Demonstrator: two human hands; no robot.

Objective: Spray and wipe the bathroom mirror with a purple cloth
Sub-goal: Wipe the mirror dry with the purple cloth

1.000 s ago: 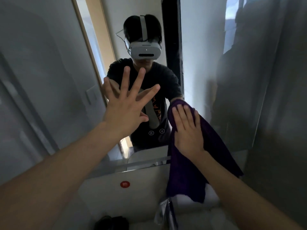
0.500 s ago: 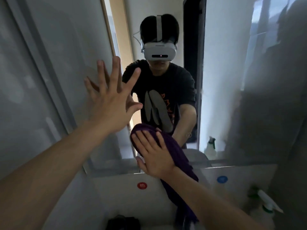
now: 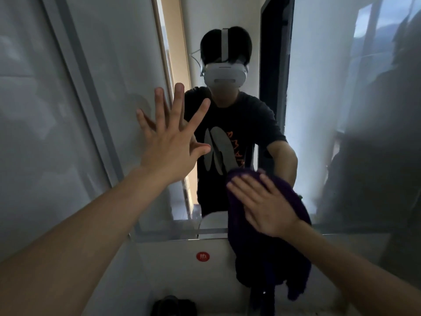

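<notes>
The bathroom mirror fills the wall ahead and reflects a person wearing a white headset. My right hand lies flat with straight fingers on the purple cloth, pressing it against the mirror's lower part. The cloth's loose end hangs down below the mirror's bottom edge. My left hand is spread wide, fingers straight, palm against the mirror glass left of the reflection. No spray bottle shows in this view.
A white panel with a round red sticker sits under the mirror. A dark object lies at the bottom edge. A grey wall with a metal strip stands to the left.
My right hand slid the cloth left along the mirror's lower part, then back to the right. My left hand stayed spread on the glass. The view shifted.
</notes>
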